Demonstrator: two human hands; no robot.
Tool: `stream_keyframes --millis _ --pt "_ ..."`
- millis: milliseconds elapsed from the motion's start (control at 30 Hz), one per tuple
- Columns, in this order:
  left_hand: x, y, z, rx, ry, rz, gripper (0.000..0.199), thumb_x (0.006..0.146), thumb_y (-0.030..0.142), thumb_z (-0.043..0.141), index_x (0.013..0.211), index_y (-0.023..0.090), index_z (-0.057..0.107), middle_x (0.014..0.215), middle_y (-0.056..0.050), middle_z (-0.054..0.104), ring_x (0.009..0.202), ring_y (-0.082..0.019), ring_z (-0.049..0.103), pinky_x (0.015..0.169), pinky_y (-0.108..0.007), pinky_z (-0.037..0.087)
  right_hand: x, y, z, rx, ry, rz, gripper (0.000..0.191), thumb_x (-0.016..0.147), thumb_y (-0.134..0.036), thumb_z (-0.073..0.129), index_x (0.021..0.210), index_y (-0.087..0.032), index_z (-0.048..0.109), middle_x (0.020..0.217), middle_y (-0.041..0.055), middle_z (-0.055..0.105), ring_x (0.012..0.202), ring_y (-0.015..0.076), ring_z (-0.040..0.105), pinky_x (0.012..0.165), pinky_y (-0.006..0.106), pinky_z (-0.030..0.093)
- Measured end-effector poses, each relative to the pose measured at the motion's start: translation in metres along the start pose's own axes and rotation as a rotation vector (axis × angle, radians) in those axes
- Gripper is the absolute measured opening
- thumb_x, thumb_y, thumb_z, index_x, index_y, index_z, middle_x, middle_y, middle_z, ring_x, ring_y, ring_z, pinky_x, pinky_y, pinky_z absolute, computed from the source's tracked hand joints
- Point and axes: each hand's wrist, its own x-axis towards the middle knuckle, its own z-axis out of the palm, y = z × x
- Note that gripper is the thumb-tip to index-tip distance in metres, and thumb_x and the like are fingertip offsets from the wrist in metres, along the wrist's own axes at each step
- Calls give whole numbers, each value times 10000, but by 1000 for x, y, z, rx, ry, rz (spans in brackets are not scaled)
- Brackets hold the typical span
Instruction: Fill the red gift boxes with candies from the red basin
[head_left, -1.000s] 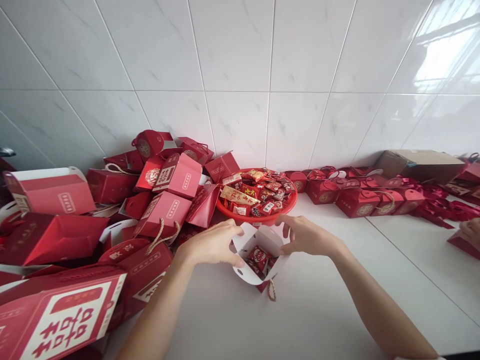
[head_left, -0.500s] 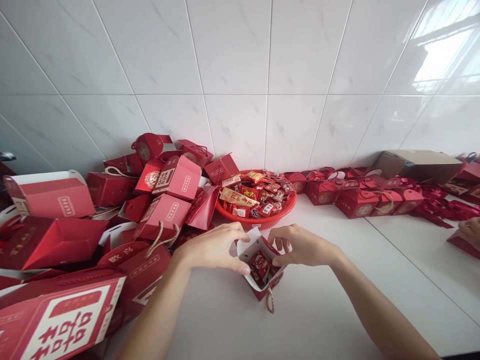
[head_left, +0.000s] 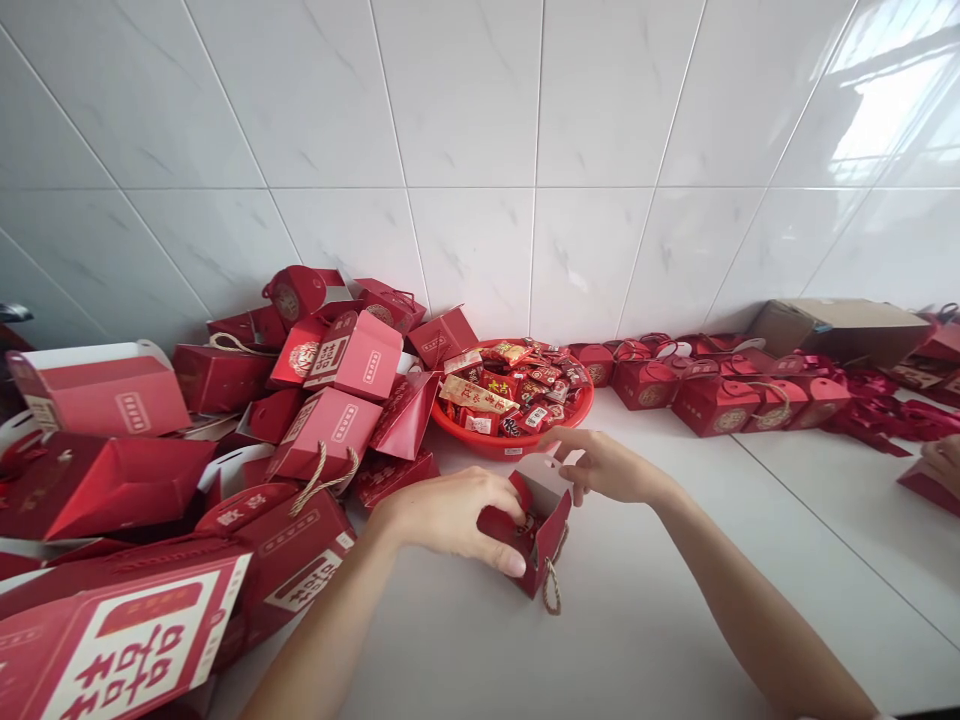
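A small red gift box [head_left: 551, 540] stands on the white table with its top unfolded and wrapped sweets partly showing inside. A twisted rope handle hangs from its near right side. My left hand [head_left: 454, 520] curls over the box's left part, thumb on the near side and fingers at the opening. With thumb and fingers bent together, my right hand [head_left: 611, 468] grips the pale inner side of the far flap at the upper right. Just behind the box is a red plastic basin [head_left: 487, 447] full of wrapped sweets [head_left: 517, 385].
Unfilled-looking red boxes [head_left: 337, 425] are heaped at the left. Several closed red boxes [head_left: 720, 405] stand in rows at the right, near a cardboard box [head_left: 836, 330] and dark red ribbons [head_left: 892, 415]. Another person's hand [head_left: 943, 460] touches a red box at the right edge.
The open box has turned slightly, and its far flap now stands up. My right hand has moved from the box's opening up to that flap. My left hand has shifted right and down.
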Motion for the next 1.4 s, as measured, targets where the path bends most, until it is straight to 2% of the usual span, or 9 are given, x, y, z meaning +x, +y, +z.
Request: stream_keyframes --millis 100,200,267,367,500,667,933,1133,1400 --pt "-1 -2 -3 -14 -49 -53 298 787 441 781 1016 251 767 1107 -20 734 986 -239 676 758 -258 458 -2 0 -8 65 -108 -123 189 919 -285 584 1083 -196 617 1115 50 657 615 94 679 623 259 556" --pt "0 -1 -6 20 -28 -105 210 849 305 683 1034 235 752 1084 -26 725 991 -232 662 801 -270 448 -4 -1 -13 59 -161 -186 380 865 -388 695 1196 -214 624 1272 74 632 706 103 671 651 259 557" --pt "3 0 -7 34 -11 -139 202 857 253 640 1027 225 745 1075 -28 720 988 -226 657 821 -278 443 -3 -1 -11 -8 -171 -181 542 798 -363 772 1296 -241 598 1357 82 600 742 112 668 666 263 550" --pt "5 -1 -5 35 -10 -177 218 846 231 630 1037 219 734 1100 -34 713 1014 -230 646 842 -291 436 -1 -1 -3 -109 -135 -157 598 791 -267 762 1358 -262 575 1405 85 583 757 124 661 685 277 539" --pt "5 -3 -4 60 18 -240 190 822 248 654 996 216 724 1107 -43 699 1038 -247 619 830 -302 427 2 -1 8 -205 -44 -116 546 797 -240 737 1325 -255 600 1318 82 641 707 137 637 671 300 519" --pt "2 -5 -9 90 -83 -154 70 773 254 725 832 218 735 886 -2 666 852 -197 591 720 -267 401 5 3 7 -148 -87 -91 478 764 -356 794 1207 -227 668 1245 73 682 774 168 663 681 294 515" --pt "-4 -11 -13 -81 -145 -92 96 674 262 830 756 239 785 1152 -19 674 1038 -225 631 819 -267 450 14 11 9 -104 -77 -37 452 760 -406 786 1146 -196 681 1194 79 702 762 161 645 674 294 513" --pt "4 -6 -6 15 55 -247 106 770 318 744 770 215 717 1058 -28 647 954 -215 628 818 -297 456 11 2 21 -203 -21 -29 365 765 -252 756 1112 -204 653 1165 56 698 786 164 643 654 282 487" --pt "4 -6 2 84 120 -425 300 728 383 767 906 224 584 1044 -23 592 946 -231 592 748 -298 433 2 -9 22 -300 -8 -163 243 778 -140 743 997 -186 648 1053 39 661 759 142 613 660 266 472"
